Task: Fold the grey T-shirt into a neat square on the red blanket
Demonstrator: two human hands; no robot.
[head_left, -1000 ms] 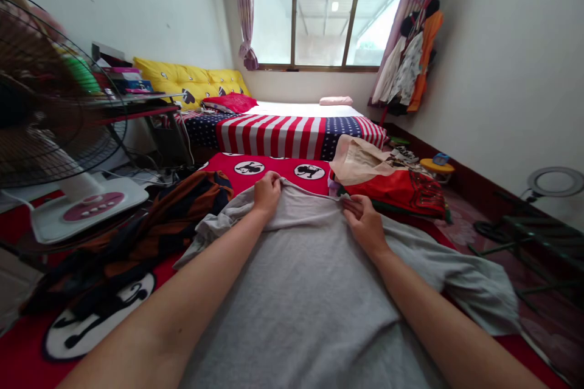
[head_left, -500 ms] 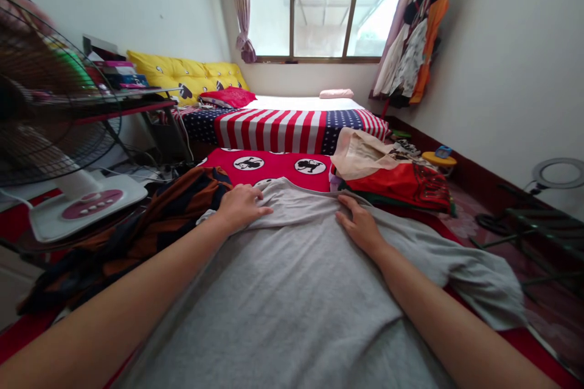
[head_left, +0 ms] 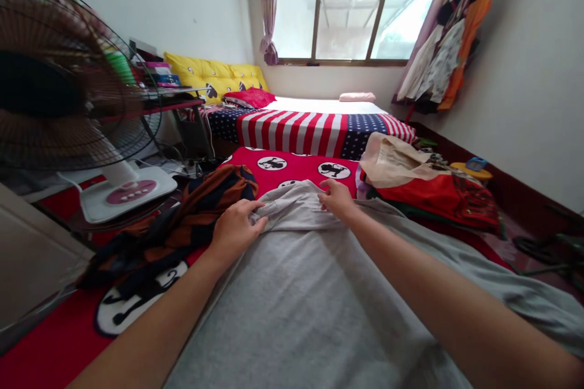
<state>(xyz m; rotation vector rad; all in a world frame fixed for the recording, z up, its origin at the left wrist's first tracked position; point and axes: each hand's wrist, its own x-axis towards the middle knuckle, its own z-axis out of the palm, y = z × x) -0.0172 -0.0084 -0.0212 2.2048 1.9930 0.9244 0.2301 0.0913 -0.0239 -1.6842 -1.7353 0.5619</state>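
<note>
A grey T-shirt (head_left: 292, 304) lies spread out in front of me, its far edge bunched and partly folded over. My left hand (head_left: 237, 228) rests at the upper left of the shirt, thumb and forefinger apart at the cloth's edge. Over the rumpled far edge is my right hand (head_left: 336, 197), forefinger stretched out and the other fingers loosely bent; I see no cloth gripped in it. Under the shirt is a red blanket (head_left: 296, 171) with black-and-white round prints.
A brown-and-navy striped garment (head_left: 182, 225) lies left of the shirt, near a standing fan (head_left: 132, 191). Red and beige clothes (head_left: 438, 194) are piled at the right. Beyond stands a bed with a striped, starred cover (head_left: 292, 134). Clothes (head_left: 442, 61) hang by the window.
My right hand has moved left across the shirt's far edge, its fingers now more bent. My left hand stays by the upper left edge. The view has turned left.
</note>
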